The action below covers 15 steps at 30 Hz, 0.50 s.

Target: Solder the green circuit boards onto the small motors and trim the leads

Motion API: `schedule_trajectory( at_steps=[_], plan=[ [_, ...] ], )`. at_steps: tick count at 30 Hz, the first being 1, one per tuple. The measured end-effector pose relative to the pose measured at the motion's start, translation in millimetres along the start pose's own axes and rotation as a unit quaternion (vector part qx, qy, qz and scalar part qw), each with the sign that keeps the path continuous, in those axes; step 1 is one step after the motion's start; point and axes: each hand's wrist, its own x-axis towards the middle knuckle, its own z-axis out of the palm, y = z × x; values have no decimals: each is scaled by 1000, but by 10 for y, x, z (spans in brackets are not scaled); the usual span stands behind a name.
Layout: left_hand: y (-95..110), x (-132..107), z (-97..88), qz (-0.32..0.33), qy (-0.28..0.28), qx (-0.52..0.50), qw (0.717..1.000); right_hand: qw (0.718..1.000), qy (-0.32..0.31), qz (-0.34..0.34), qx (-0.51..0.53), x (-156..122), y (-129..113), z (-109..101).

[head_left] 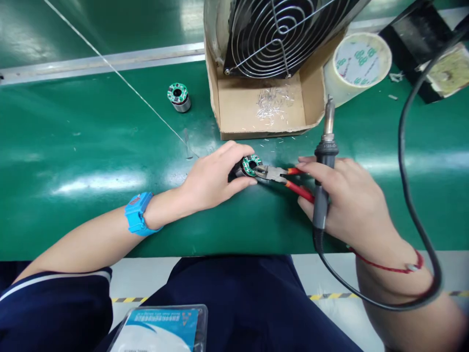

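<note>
My left hand (216,176) grips a small cylindrical motor (241,168) between thumb and fingers, its ring-shaped green circuit board (250,160) turned up and to the right. In my right hand (351,200) are red-handled cutting pliers (273,173), whose jaws reach the edge of the board. A soldering iron (322,176) is held in the same hand, lying across the fingers with its tip pointing away from me. Whether the jaws close on a pin there is too small to tell. A second motor with a green board (179,97) stands upright farther back on the left.
A cardboard box (256,134) with many clipped wire leads (273,103) stands behind my hands, a fan (282,34) at its back. Right of it are a tape roll (361,63) and a soldering-iron stand (421,44). The iron's black cable (406,181) loops over my right wrist. Solder wire (120,76) hangs at left.
</note>
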Motion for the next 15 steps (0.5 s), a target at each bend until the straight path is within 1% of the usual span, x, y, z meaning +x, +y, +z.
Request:
schedule_trajectory(
  at_steps=[5,8,10,12,13,15],
  plan=[
    [19,-28,-12,14,1,56,998,998,-4,-39,-51,44,-39,-103],
    [20,-13,-15,15,7,50,999,997,13,-26,-74,63,-109,-104],
    [18,2,-21,11,13,25,1000,995,38,16,-95,92,-137,-59],
    [11,10,-27,8,18,-10,1000,987,56,81,-127,143,-127,13],
    [6,10,-29,8,21,-26,999,982,55,115,-142,175,-109,52],
    [-8,6,-32,6,29,-48,998,973,24,177,-148,236,-57,121]
  ],
)
